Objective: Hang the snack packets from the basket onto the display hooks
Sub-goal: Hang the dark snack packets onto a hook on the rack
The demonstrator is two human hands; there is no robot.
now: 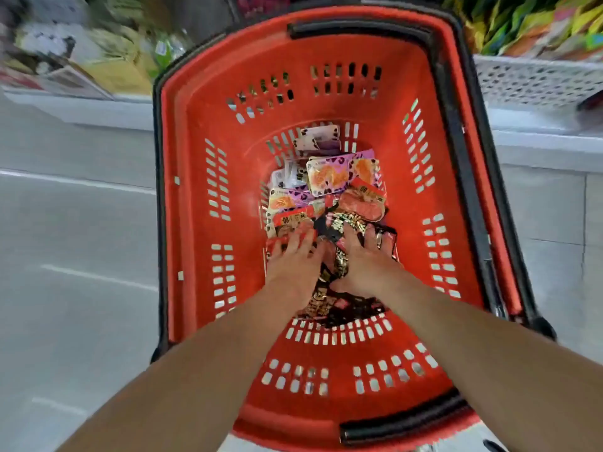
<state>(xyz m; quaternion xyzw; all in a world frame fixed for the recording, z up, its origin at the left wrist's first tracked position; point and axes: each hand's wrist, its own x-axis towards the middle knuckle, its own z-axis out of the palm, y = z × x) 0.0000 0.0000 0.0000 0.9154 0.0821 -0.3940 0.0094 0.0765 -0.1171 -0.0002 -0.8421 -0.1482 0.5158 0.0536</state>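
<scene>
A red plastic basket [195, 164] with black handles stands on the floor below me. Several snack packets lie in a heap on its bottom: pink and orange ones [329, 177] toward the far end, red ones [362, 203] in the middle, black and gold ones [339, 308] at the near end. Both my arms reach down into the basket. My left hand [293, 259] lies flat, fingers spread, on a red packet and the black ones. My right hand [368, 259] rests beside it with straight fingers on the black and gold packets. No display hooks show.
Grey tiled floor [75, 256] surrounds the basket. A low white shelf base runs along the far side. Blurred goods [85, 60] sit at the upper left. A white perforated bin [535, 79] with green and yellow packets stands at the upper right.
</scene>
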